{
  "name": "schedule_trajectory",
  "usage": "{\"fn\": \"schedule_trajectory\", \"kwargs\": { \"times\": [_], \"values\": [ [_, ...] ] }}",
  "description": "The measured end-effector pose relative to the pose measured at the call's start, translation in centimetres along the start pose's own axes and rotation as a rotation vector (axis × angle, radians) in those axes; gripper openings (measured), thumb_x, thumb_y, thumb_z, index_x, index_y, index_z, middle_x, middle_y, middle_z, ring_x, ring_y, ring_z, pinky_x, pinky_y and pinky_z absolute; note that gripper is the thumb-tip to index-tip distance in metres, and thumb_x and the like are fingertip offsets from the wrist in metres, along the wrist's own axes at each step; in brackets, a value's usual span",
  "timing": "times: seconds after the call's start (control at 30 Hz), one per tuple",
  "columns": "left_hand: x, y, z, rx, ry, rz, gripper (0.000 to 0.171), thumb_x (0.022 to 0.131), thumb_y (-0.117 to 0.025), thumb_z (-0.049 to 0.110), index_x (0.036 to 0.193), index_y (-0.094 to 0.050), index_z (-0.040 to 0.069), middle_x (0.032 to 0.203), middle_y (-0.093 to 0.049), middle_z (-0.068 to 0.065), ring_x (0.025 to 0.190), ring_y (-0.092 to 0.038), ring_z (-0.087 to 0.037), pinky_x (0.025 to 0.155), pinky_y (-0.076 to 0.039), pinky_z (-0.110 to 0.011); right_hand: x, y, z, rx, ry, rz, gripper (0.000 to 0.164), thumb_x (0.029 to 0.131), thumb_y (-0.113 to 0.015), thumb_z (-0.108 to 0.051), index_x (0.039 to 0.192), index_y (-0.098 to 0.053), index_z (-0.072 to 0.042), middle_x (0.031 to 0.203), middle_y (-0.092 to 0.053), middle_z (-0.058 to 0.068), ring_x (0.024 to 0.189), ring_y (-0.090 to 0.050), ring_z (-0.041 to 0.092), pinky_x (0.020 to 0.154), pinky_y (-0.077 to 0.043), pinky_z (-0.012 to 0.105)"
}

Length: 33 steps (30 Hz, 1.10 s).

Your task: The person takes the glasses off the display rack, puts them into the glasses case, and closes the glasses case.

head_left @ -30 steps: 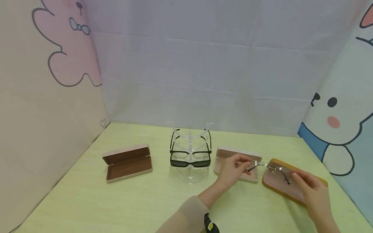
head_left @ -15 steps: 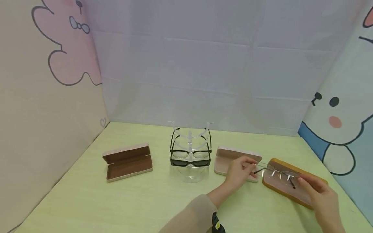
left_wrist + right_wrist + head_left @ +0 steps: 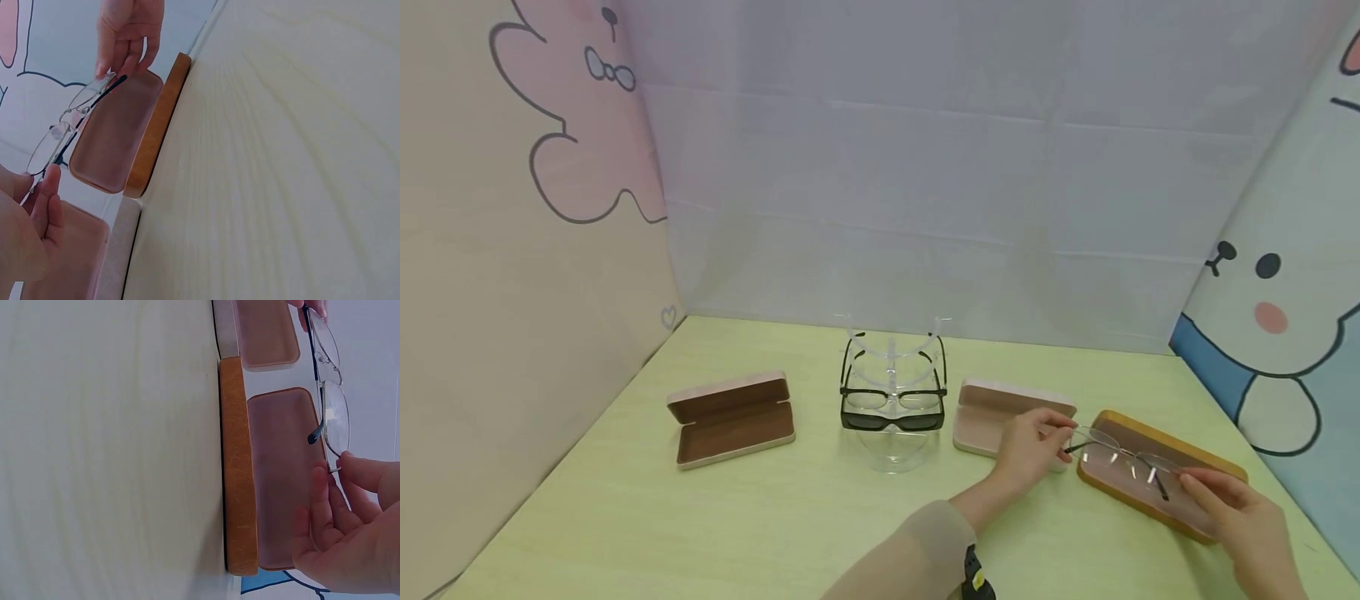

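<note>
Both hands pinch a pair of thin-rimmed eyeglasses by its two outer ends, holding it in the air over an open orange-brown glasses case. My left hand grips the left end, partly in front of an open pale case. At the other end is my right hand, thumb and fingertips on the frame's corner. In the right wrist view the lenses stand above the pink lining, with one dark temple tip bent inward. The left wrist view shows the temples folded behind the lenses.
A clear display stand in the middle carries black-framed glasses and dark sunglasses. Another open case with brown lining lies on the left of the pale table. Fabric walls enclose the back and sides.
Both hands have shifted right and slightly down, carrying the eyeglasses from beside the orange-brown case to over it. The stand and the cases stay in place.
</note>
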<state>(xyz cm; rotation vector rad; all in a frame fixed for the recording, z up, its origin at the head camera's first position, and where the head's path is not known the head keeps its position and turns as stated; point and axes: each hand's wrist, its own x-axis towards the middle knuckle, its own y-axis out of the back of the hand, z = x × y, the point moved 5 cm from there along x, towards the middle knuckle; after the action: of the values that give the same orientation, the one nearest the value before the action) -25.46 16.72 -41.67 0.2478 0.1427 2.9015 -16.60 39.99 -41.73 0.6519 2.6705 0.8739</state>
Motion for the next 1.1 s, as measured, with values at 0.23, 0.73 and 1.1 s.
{"fn": "schedule_trajectory", "kwargs": {
  "times": [0.23, 0.73, 1.1],
  "values": [
    [0.0, -0.6, -0.4, 0.025, 0.012, 0.033, 0.006, 0.084, -0.064, 0.012, 0.086, -0.068, 0.017, 0.079, -0.065, 0.013, 0.044, -0.053, 0.003, 0.04, -0.041, -0.014, 1.1, -0.3, 1.1, -0.072, -0.12, -0.062, 0.07, 0.084, -0.05, -0.057, 0.128, -0.05, -0.001, 0.093, -0.056, -0.017, 0.098, -0.04, 0.016, 0.057, -0.04, 0.014],
    [-0.6, -2.3, -0.1, 0.179, -0.038, 0.003, 0.009, 0.083, -0.066, 0.013, 0.091, -0.069, 0.016, 0.09, -0.056, 0.013, 0.051, -0.054, 0.005, 0.041, -0.037, -0.012, 1.0, 0.9, 2.4, -0.077, -0.191, -0.077, 0.072, 0.084, -0.054, -0.054, 0.127, -0.048, 0.003, 0.093, -0.061, -0.004, 0.087, -0.044, 0.011, 0.063, -0.04, 0.024],
    [-0.8, -3.2, 0.5, 0.254, -0.04, -0.03, 0.019, 0.085, -0.064, 0.015, 0.104, -0.066, 0.016, 0.098, -0.055, 0.013, 0.054, -0.052, 0.009, 0.044, -0.041, -0.011, 2.0, 1.9, 3.9, -0.058, -0.218, -0.031, 0.069, 0.082, -0.06, -0.05, 0.123, -0.05, 0.005, 0.073, -0.049, -0.024, 0.073, -0.045, 0.002, 0.063, -0.042, 0.027]
  ]
}}
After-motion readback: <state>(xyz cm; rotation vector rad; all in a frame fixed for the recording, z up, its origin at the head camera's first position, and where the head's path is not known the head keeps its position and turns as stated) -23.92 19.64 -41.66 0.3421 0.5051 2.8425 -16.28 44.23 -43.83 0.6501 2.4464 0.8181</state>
